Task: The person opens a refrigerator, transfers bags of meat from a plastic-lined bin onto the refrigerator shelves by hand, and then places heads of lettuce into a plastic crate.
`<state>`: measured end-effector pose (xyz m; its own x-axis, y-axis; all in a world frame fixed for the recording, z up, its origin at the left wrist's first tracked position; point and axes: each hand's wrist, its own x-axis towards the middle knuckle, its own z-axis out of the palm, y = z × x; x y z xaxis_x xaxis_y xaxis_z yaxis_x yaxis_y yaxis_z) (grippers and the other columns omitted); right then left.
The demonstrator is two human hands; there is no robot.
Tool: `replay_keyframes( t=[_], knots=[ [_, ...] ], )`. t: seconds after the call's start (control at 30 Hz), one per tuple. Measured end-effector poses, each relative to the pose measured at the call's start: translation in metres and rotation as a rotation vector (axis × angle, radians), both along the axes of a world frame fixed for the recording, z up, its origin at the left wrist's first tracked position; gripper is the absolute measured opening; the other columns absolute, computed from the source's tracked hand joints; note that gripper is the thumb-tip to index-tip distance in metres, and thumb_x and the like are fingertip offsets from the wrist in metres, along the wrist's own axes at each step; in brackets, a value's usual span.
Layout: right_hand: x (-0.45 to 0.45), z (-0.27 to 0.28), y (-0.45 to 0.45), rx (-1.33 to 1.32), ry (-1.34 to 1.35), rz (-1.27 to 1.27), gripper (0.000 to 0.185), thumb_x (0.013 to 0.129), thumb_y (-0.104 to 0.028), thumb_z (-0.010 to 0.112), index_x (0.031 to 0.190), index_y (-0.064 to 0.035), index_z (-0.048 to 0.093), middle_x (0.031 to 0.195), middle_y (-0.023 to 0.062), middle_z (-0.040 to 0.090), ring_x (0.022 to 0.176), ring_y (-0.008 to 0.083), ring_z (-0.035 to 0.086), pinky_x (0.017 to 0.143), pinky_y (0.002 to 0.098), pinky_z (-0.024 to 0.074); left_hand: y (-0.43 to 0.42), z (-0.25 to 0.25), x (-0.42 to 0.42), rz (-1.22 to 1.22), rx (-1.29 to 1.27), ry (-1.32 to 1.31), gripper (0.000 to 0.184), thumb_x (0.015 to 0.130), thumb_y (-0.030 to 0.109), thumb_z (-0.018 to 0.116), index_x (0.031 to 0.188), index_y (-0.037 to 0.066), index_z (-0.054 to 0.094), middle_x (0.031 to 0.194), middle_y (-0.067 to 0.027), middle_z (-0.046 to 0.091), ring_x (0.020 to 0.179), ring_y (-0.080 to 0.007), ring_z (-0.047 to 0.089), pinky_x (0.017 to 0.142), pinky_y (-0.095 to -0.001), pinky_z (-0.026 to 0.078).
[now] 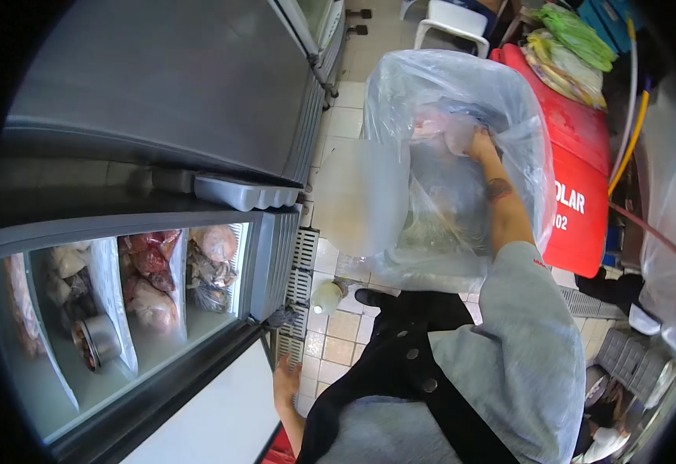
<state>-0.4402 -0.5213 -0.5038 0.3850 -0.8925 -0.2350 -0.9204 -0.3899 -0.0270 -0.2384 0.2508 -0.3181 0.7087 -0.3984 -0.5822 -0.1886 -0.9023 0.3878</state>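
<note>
My right hand (479, 145) reaches deep into a bin lined with a clear plastic bag (535, 193). Its fingers close on a pinkish bagged lump that looks like meat (442, 133); the fingertips are partly hidden. Low at my left side, my left hand (286, 383) hangs by the edge of the freezer's white lid (199, 398), fingers loosely extended and holding nothing visible. In the open freezer (152, 363), dividers separate bagged red meat (152, 263), pale bagged pieces (214, 243) and a metal container (98, 342).
A red lid with white lettering (578, 197) stands right of the bin, with green plastic bags (582, 35) above it. A bottle of pale liquid (326, 298) is on the tiled floor near my foot. A white stool (454, 23) stands beyond the bin. Another person is at lower right.
</note>
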Motion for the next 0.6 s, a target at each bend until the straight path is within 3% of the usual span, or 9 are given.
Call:
replay_keyframes(
  t=[0.03,0.13,0.23,0.27,0.37,0.47,0.6],
  knots=[
    [0.011,-0.003,0.001,-0.044,0.028,0.013,0.094,0.065,-0.03,0.079,0.143,-0.0103,0.03,0.142,0.0261,0.033,0.13,0.0422,0.036,0.096,0.0494,0.0441,-0.015,0.0,-0.006,-0.033,0.02,-0.013,0.047,0.082,0.02,0.064,0.123,0.0,0.053,0.116,-0.027,0.058,0.113,-0.0409,0.054,0.095,-0.0415,0.043],
    [0.035,0.022,0.011,0.119,0.25,0.024,0.11,0.061,-0.037,0.081,0.148,-0.0338,0.012,0.151,0.0244,0.01,0.137,0.048,0.013,0.1,0.0566,0.0379,-0.046,0.003,-0.025,-0.042,0.054,0.025,0.047,0.083,0.02,0.065,0.124,0.001,0.052,0.116,-0.0272,0.058,0.112,-0.0407,0.054,0.095,-0.0416,0.043],
    [0.04,-0.005,0.016,-0.121,0.334,0.047,0.099,0.069,-0.035,0.075,0.145,-0.0439,0.013,0.149,0.0254,0.014,0.134,0.0521,0.017,0.1,0.0577,0.0367,-0.074,0.01,-0.045,0.016,0.137,0.103,0.047,0.083,0.021,0.065,0.125,0.003,0.052,0.117,-0.0269,0.058,0.112,-0.0395,0.054,0.095,-0.0413,0.044],
    [0.04,-0.009,0.013,-0.132,0.353,0.063,0.078,0.081,-0.032,0.064,0.144,-0.0406,0.019,0.148,0.0244,0.018,0.131,0.0526,0.022,0.097,0.056,0.0406,-0.08,0.011,-0.05,0.038,0.176,0.134,0.047,0.084,0.021,0.065,0.125,0.003,0.053,0.117,-0.0267,0.057,0.112,-0.039,0.054,0.095,-0.0412,0.044],
    [0.03,-0.021,-0.011,-0.115,0.203,0.177,0.064,0.082,-0.029,0.061,0.139,-0.0374,0.033,0.143,0.0245,0.029,0.124,0.0541,0.035,0.09,0.0519,0.0475,-0.078,0.006,-0.059,-0.013,0.226,0.153,0.047,0.084,0.022,0.066,0.125,0.004,0.053,0.116,-0.0264,0.058,0.11,-0.0377,0.056,0.093,-0.0409,0.045],
    [0.031,-0.032,-0.04,-0.092,0.098,0.047,0.063,0.072,-0.029,0.071,0.131,-0.0257,0.048,0.129,0.0232,0.049,0.11,0.0483,0.052,0.086,0.0478,0.0497,-0.075,0.002,-0.058,0.03,0.179,0.162,0.048,0.083,0.022,0.066,0.126,0.005,0.052,0.115,-0.0249,0.059,0.108,-0.0366,0.058,0.092,-0.0404,0.046],
    [0.033,-0.015,-0.049,0.037,0.015,-0.04,0.053,0.072,-0.028,0.072,0.121,-0.0127,0.057,0.107,0.0217,0.063,0.093,0.0378,0.063,0.084,0.0443,0.051,-0.091,0.004,-0.044,0.004,0.028,0.148,0.049,0.084,0.02,0.065,0.128,0.005,0.05,0.117,-0.0233,0.059,0.106,-0.0354,0.059,0.09,-0.0385,0.047]
  ],
)
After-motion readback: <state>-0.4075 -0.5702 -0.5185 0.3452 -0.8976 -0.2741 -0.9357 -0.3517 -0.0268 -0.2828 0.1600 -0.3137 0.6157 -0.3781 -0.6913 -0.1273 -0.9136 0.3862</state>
